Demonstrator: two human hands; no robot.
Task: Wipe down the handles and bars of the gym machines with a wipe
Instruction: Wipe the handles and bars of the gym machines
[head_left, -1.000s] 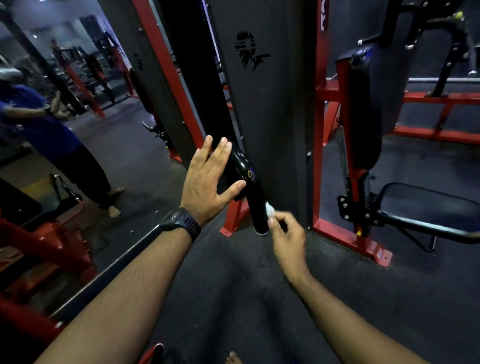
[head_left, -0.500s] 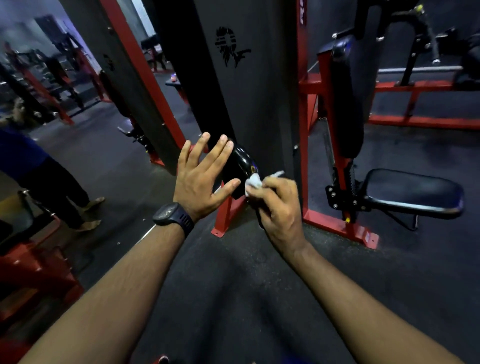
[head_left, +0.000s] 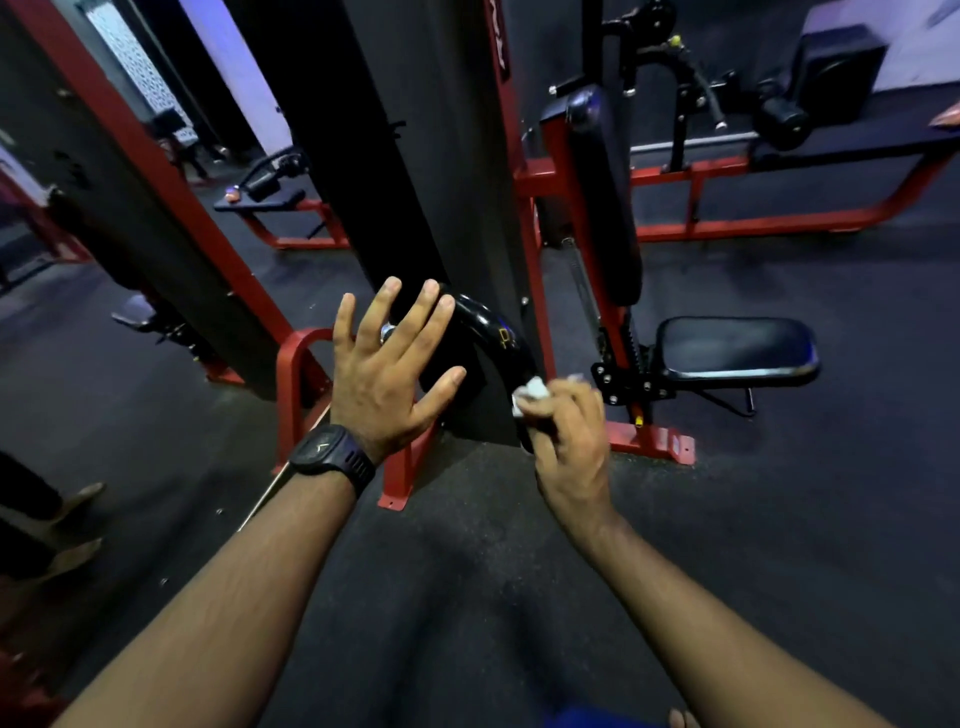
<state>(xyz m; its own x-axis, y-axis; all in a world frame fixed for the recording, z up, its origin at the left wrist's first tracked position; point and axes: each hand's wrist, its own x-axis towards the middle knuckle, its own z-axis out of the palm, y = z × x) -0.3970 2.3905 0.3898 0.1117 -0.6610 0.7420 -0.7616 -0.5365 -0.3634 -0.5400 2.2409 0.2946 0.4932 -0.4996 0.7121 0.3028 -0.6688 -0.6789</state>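
The bar (head_left: 485, 332) is a glossy black tube in the middle of the view, just in front of the dark column (head_left: 415, 156). Its long axis is what the coming stroke turns on. It arcs from a top at the far left, over and down to the right and nearer, where its lower run goes out of sight behind the right hand (head_left: 569, 447). That hand does the work: its fingers and thumb are curled round a crumpled white wipe (head_left: 530, 392), pinching it and pressing it against the lower part of the tube. The bar's bottom end is hidden by the hand. From the wipe, then, nearly all of the bar that shows lies up, far and to the left. The left hand (head_left: 387, 374), with a watch (head_left: 332, 452) at the wrist, is flat with fingers spread and grasps nothing. It stands before the bar's upper left part, and I cannot tell whether the palm touches the tube or only hovers there. It is nearer the top of the arc but has no wipe, so the stroke likely falls to the right hand, following the curve rather than a straight line. The seat (head_left: 732, 345) is well apart on the right.
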